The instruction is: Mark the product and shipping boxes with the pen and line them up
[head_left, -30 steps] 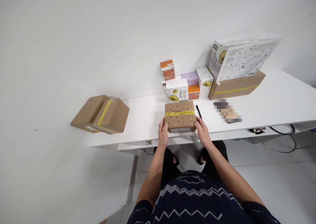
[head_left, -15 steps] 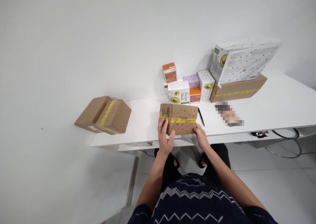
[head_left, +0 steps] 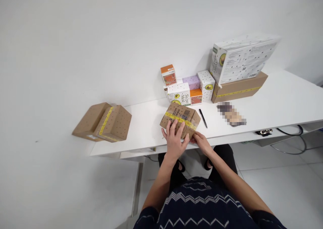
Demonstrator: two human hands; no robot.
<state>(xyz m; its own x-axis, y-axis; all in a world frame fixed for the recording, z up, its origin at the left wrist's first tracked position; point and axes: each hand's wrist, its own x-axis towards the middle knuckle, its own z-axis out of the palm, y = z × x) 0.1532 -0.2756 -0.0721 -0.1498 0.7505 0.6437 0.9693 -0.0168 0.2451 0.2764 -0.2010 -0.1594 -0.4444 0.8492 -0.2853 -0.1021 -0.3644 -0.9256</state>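
Note:
A small brown cardboard box (head_left: pixel 187 112) with yellow tape, dark dots and a printed label sits skewed at the front edge of the white table (head_left: pixel 147 119). My left hand (head_left: pixel 175 141) grips it from the near side, its fingers spread over the taped face and the thumb towards the near edge. At the box's near right corner, my right hand (head_left: pixel 201 143) holds on with bent fingers; some fingertips are hidden. A black pen (head_left: pixel 203 118) lies just right of the box.
Two brown cartons (head_left: pixel 114 123) lean together on the left. Behind the box stand several small product cartons, among them an orange box (head_left: pixel 168 75) and a purple box (head_left: pixel 191 82). A large white carton (head_left: pixel 248 62) rests on a long brown box (head_left: pixel 238 87); a pixelated item (head_left: pixel 231 114) lies in front.
The cardboard box has been turned, now showing a barcode label and lying at an angle. My left hand has moved right, further over its face; my right hand has shifted slightly left.

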